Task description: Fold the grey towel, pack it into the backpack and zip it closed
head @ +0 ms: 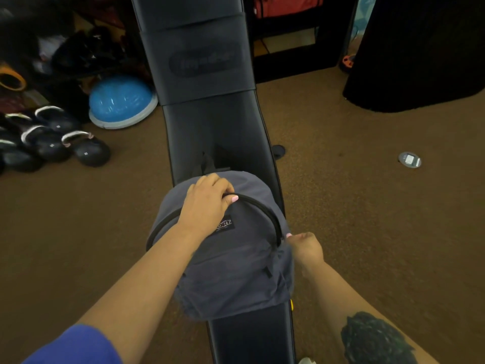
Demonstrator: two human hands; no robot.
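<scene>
A grey backpack lies on a black padded bench, front side up, with a small logo patch near its top. My left hand presses on the top of the backpack, fingers curled over the black zip line. At the backpack's right side, my right hand pinches the zip pull where the zip track ends. The zip track looks closed along the arc that shows. The grey towel is not in sight.
Brown carpet surrounds the bench. Several black kettlebells and a blue balance dome sit at the left. A dark curtain-like shape stands at the right, and a small round floor socket lies on the carpet.
</scene>
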